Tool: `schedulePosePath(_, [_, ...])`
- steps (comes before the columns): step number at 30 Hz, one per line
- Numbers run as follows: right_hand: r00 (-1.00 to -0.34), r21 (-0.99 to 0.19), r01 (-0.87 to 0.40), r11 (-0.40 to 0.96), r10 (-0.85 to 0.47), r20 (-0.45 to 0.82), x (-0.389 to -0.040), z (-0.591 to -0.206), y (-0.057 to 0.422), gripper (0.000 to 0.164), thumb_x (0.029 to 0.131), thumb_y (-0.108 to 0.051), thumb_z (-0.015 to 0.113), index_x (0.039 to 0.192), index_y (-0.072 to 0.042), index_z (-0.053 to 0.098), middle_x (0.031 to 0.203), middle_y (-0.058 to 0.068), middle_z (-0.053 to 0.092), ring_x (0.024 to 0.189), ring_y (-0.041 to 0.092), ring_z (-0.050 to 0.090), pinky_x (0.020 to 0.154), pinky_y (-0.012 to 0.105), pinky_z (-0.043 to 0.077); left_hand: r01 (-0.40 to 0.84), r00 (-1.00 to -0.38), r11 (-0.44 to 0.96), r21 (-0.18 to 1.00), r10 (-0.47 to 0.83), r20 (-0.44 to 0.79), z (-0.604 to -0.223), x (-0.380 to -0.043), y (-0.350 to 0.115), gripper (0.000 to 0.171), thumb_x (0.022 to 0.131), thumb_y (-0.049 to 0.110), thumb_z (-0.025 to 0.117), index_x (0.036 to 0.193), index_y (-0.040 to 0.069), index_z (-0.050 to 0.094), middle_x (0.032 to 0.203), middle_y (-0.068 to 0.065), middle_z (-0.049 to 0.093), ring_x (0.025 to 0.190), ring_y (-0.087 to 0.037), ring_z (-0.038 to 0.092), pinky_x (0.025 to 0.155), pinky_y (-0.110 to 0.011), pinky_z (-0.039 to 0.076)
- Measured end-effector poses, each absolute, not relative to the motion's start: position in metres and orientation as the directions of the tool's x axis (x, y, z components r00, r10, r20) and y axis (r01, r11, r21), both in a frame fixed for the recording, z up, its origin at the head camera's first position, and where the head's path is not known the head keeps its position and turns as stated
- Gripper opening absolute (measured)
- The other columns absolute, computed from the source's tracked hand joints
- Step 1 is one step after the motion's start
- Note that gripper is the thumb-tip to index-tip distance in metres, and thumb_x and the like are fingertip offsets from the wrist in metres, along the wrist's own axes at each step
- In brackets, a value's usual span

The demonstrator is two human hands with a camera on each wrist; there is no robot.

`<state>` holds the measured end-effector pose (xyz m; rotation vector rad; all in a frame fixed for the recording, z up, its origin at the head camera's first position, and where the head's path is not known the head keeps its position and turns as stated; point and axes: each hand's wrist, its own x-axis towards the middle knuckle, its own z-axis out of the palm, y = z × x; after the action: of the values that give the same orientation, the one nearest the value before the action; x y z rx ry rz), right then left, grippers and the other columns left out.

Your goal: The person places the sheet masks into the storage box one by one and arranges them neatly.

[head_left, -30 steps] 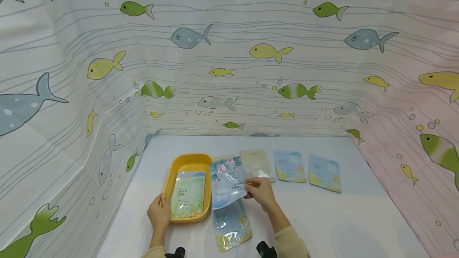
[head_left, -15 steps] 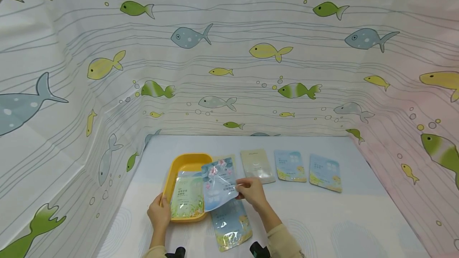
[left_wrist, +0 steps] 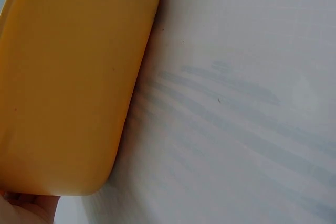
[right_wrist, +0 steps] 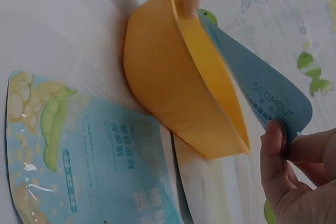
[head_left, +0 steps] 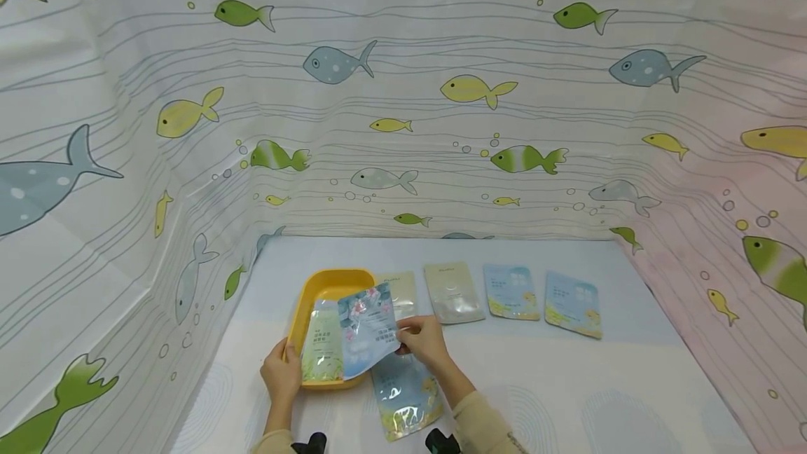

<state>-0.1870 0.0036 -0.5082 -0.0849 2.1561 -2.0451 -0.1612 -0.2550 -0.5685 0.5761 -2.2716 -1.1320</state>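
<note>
My left hand grips the left rim of a yellow plastic tray; the left wrist view shows the tray's outer wall and a little of the hand. Inside the tray lies a green face mask sachet. Thumb and fingers of my right hand pinch a blue floral face mask sachet by its right edge. That sachet slants over the tray's right rim and covers part of the green one. In the right wrist view, its plain blue-grey back faces the camera.
A blue sachet lies in front, right of the tray. Behind are two cream sachets, one partly hidden and one farther right, then two light-blue sachets. A fish-print curtain walls the table.
My right hand has moved left with the floral sachet, from beside the tray to over its right part. The left hand stays on the tray rim.
</note>
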Motion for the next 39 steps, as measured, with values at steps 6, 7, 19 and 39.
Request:
schedulePosePath(6, [-0.987,-0.993,0.089,0.074,-0.131,-0.098,-0.186,-0.516,-0.014,0.023,0.076,0.013,0.057,0.097,0.016,0.064,0.076,0.021,0.068,0.051,0.014,0.063,0.052,0.031,0.056,-0.133,-0.768,0.569,0.811,-0.577,0.279,-0.569,-0.162,-0.255,0.024,0.09,-0.003,0.05,0.107,-0.018,0.06,0.105,-0.036,0.06,0.101,-0.053,0.055,0.087,-0.058,0.042])
schedulePosePath(7, [-0.987,-0.993,0.087,0.083,-0.126,-0.097,-0.186,-0.517,-0.017,0.023,0.075,0.013,0.057,0.096,0.016,0.065,0.075,0.021,0.068,0.051,0.016,0.063,0.052,0.032,0.056,-0.129,-0.766,0.571,0.811,-0.576,0.284,-0.569,-0.162,-0.255,0.024,0.089,-0.004,0.05,0.107,-0.018,0.06,0.105,-0.036,0.06,0.1,-0.053,0.055,0.087,-0.058,0.043])
schedulePosePath(19, [-0.998,-0.987,-0.032,0.155,-0.06,0.023,-0.182,-0.529,-0.046,0.022,0.072,0.016,0.054,0.091,0.018,0.065,0.063,0.021,0.065,0.045,0.027,0.063,0.043,0.026,0.052,-0.129,-0.764,0.573,0.81,-0.578,0.287,-0.57,-0.159,-0.255,0.024,0.088,-0.004,0.05,0.106,-0.018,0.06,0.104,-0.036,0.06,0.098,-0.054,0.056,0.086,-0.059,0.043])
schedulePosePath(39, [-0.977,-0.858,-0.197,0.474,-0.02,0.214,-0.185,-0.533,-0.059,0.015,0.068,0.004,0.066,0.081,0.004,0.073,0.063,0.004,0.066,0.052,0.005,0.055,0.046,0.017,0.044,-0.135,-0.763,0.567,0.812,-0.582,0.28,-0.567,-0.16,-0.254,0.025,0.088,-0.003,0.049,0.106,-0.017,0.06,0.104,-0.036,0.06,0.099,-0.054,0.055,0.085,-0.059,0.043])
